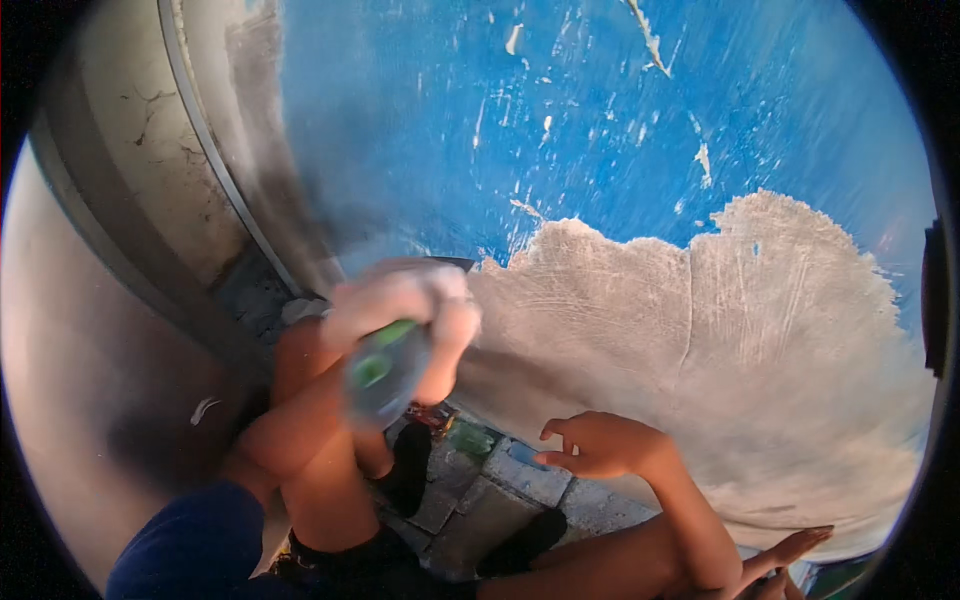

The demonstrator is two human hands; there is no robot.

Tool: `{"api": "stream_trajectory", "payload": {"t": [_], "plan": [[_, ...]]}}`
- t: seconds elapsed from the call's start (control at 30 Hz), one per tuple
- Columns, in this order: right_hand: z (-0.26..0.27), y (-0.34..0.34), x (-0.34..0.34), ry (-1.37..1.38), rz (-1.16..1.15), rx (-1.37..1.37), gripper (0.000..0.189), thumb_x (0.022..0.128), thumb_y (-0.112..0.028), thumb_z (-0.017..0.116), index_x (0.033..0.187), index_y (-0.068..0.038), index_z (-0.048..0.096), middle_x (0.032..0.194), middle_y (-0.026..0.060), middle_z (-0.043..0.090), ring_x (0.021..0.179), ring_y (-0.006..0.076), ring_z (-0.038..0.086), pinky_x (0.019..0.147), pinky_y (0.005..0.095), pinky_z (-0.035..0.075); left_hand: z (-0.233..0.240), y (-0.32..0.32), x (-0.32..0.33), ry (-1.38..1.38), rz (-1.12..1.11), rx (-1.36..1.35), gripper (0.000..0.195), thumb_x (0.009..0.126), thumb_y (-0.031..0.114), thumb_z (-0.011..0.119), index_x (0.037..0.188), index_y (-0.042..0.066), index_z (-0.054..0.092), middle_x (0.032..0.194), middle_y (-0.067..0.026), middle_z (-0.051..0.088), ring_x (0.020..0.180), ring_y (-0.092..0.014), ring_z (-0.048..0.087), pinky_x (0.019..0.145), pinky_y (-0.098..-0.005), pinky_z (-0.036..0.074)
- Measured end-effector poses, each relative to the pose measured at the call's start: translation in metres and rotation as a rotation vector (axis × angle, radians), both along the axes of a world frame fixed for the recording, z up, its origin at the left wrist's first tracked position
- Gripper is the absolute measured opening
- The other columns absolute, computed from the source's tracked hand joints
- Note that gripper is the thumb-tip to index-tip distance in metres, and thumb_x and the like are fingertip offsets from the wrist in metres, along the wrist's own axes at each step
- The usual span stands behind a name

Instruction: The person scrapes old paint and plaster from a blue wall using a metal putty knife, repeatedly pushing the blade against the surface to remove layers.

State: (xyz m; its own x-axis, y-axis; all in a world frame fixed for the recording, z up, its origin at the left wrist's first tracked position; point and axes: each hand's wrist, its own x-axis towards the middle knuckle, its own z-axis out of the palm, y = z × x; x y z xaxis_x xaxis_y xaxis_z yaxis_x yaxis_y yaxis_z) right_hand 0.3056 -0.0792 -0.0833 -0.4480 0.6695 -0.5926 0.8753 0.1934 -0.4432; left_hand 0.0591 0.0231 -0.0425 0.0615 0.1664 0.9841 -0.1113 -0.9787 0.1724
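Note:
My left hand (405, 300), blurred, grips a hand scraper with a grey and green handle (386, 371). Its dark blade (456, 263) shows past my fingers, at the ragged lower edge of the blue paint (420, 165) on a wall; whether it touches is unclear. Below and right of that edge the wall is bare grey-brown plaster (600, 315), with scratches and a vertical crack. Farther right, my right hand (611, 444) holds nothing, its fingers apart and slightly bent, low in front of the plaster. Pale chips and scratches mark the blue paint.
Between my dark-shod feet are paving blocks (472, 510). A green plastic bottle (470, 437) and a red wrapper (429, 415) lie at the wall's foot. A metal strip (217, 157) and a curved pale surface (90, 337) stand left. Another person's bare limb (802, 544) shows lower right.

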Motion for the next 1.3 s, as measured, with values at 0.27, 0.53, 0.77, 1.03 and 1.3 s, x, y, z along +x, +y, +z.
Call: {"api": "stream_trajectory", "payload": {"t": [0.27, 0.53, 0.77, 1.03, 1.3], "plan": [[0.002, -0.002, 0.002, 0.0, 0.033, 0.004, 0.052, 0.098, -0.047, 0.053, 0.121, 0.0, 0.059, 0.084, 0.0167, 0.07, 0.08, 0.0305, 0.068, 0.073, 0.0399, 0.051, -0.002, -0.005, -0.001, 0.002, -0.083, -0.049, 0.021, 0.082, -0.008, 0.059, 0.076, 0.005, 0.044, 0.056, -0.0053, 0.049, 0.043, -0.017, 0.046, 0.041, -0.0322, 0.037], [0.008, 0.001, -0.012, 0.034, 0.049, -0.037, 0.052, 0.098, -0.048, 0.053, 0.12, -0.001, 0.059, 0.084, 0.0168, 0.07, 0.079, 0.0317, 0.068, 0.073, 0.0399, 0.051, -0.001, -0.012, -0.006, -0.015, -0.022, -0.141, 0.036, 0.085, 0.001, 0.059, 0.058, 0.009, 0.037, 0.058, -0.0059, 0.05, 0.045, -0.018, 0.049, 0.041, -0.0334, 0.037], [-0.002, -0.008, 0.009, 0.108, 0.01, 0.068, 0.053, 0.098, -0.048, 0.053, 0.12, -0.001, 0.059, 0.083, 0.0171, 0.07, 0.08, 0.0322, 0.068, 0.073, 0.0405, 0.051, -0.007, -0.007, -0.004, -0.147, -0.37, -0.11, 0.019, 0.079, -0.005, 0.065, 0.071, 0.004, 0.05, 0.06, -0.0048, 0.048, 0.052, -0.018, 0.048, 0.048, -0.0318, 0.038], [-0.004, -0.007, 0.009, 0.09, 0.023, 0.075, 0.052, 0.098, -0.048, 0.052, 0.119, -0.001, 0.059, 0.083, 0.0162, 0.069, 0.078, 0.032, 0.067, 0.072, 0.0409, 0.051, -0.01, -0.002, -0.008, -0.024, -0.296, -0.035, 0.017, 0.084, -0.01, 0.057, 0.08, 0.002, 0.046, 0.06, -0.0059, 0.048, 0.047, -0.017, 0.047, 0.043, -0.0323, 0.038], [0.003, -0.003, 0.001, 0.065, -0.01, -0.039, 0.055, 0.097, -0.047, 0.052, 0.119, 0.002, 0.06, 0.098, 0.0242, 0.068, 0.097, 0.0413, 0.064, 0.086, 0.0478, 0.049, -0.024, 0.005, 0.0, 0.171, 0.234, 0.048, 0.021, 0.075, -0.005, 0.07, 0.074, 0.005, 0.051, 0.064, -0.0045, 0.057, 0.046, -0.017, 0.05, 0.046, -0.0302, 0.042]]}}
